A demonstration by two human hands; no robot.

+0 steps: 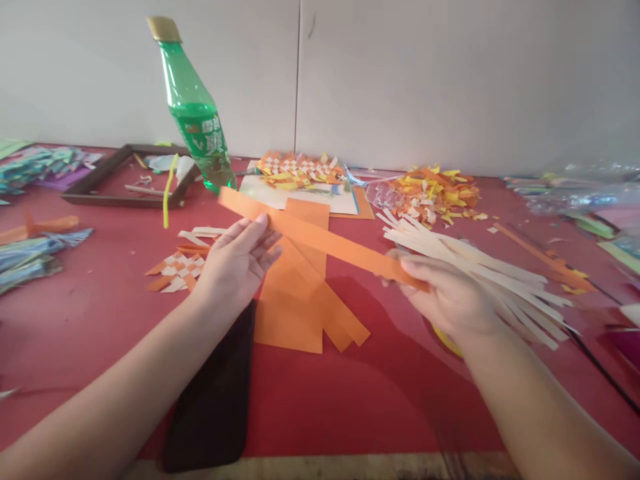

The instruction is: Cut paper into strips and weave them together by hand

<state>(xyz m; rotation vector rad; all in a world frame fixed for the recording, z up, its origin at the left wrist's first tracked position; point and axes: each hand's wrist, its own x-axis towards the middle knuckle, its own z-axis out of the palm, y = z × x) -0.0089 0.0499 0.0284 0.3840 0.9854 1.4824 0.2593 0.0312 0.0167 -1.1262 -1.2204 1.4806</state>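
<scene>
A long orange paper strip (325, 238) is stretched between my two hands above the table. My left hand (245, 257) pinches it near its left end, thumb on top. At the other end, my right hand (445, 287) grips the strip between thumb and fingers. Below it lie a wider orange paper sheet (290, 320) and loose orange strips (345, 313). A small orange-and-white woven paper piece (177, 272) rests left of my left hand. Beside my right hand spreads a bundle of cream paper strips (480, 267). Something yellow (447, 340) is partly hidden under that hand.
A black phone (215, 400) lies at the front of the red table (380, 413). Behind stand a green bottle (195, 120) and a dark frame (100, 180). Orange and yellow folded paper (435, 190) is piled at the back, with a woven piece (300, 170) nearby.
</scene>
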